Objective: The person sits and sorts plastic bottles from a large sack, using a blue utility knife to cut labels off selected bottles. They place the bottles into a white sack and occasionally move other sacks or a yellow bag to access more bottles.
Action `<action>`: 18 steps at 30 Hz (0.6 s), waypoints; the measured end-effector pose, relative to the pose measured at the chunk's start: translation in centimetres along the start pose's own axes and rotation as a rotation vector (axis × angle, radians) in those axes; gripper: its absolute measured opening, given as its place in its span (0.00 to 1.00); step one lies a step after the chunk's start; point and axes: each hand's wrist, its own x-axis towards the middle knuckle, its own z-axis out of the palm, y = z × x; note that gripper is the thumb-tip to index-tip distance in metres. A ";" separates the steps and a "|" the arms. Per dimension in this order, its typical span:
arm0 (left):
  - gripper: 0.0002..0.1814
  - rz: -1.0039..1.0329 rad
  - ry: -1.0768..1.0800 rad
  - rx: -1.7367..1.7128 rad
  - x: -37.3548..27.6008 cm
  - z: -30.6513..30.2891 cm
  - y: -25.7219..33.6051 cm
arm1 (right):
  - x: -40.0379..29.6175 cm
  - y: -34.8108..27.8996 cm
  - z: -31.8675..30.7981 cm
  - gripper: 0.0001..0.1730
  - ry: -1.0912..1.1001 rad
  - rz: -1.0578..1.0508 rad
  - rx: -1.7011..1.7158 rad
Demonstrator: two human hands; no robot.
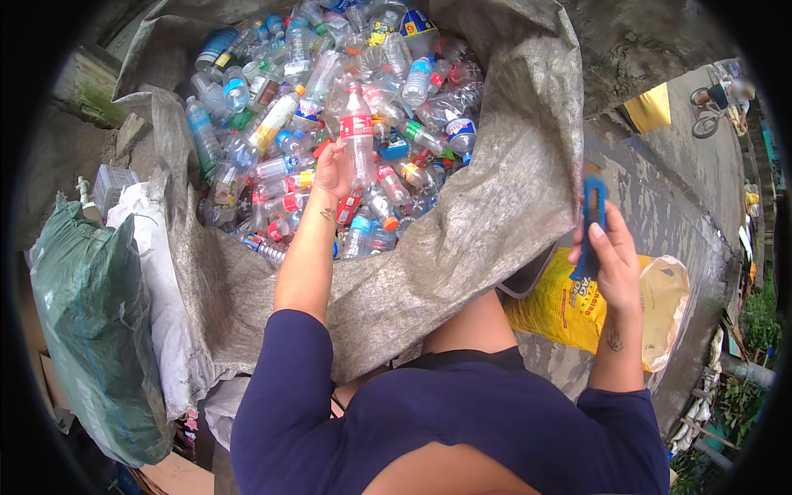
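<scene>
My left hand [333, 170] holds a clear plastic soda bottle [357, 139] with a red label and red cap, cap end away from me. It is above a large grey woven sack [445, 247] with its mouth spread wide, full of plastic bottles [417, 83], many labelled and capped. To the right, outside the sack's rim, my right hand [609, 253] grips a blue utility knife [593, 216]; its tip is blurred, so the blade's state is unclear. Just below that hand lies a yellow printed sack [557, 303].
A stuffed green sack [93, 328] and a white sack [145, 266] stand at the left, near a grey plastic crate [114, 185]. Wet concrete paving [656, 192] runs along the right. A person on a bicycle [705, 114] is at the far upper right.
</scene>
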 end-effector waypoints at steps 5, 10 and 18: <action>0.33 0.229 -0.031 0.199 -7.3 12.7 4.9 | 4.7 0.1 12.0 0.22 -0.382 -0.089 0.204; 0.37 0.431 -0.028 0.150 -15.7 19.7 3.8 | 1.3 -0.9 16.3 0.23 -0.195 -0.437 -0.090; 0.29 0.614 0.063 0.360 -23.5 19.6 1.1 | -5.6 -0.7 18.0 0.23 -0.244 -0.565 -0.100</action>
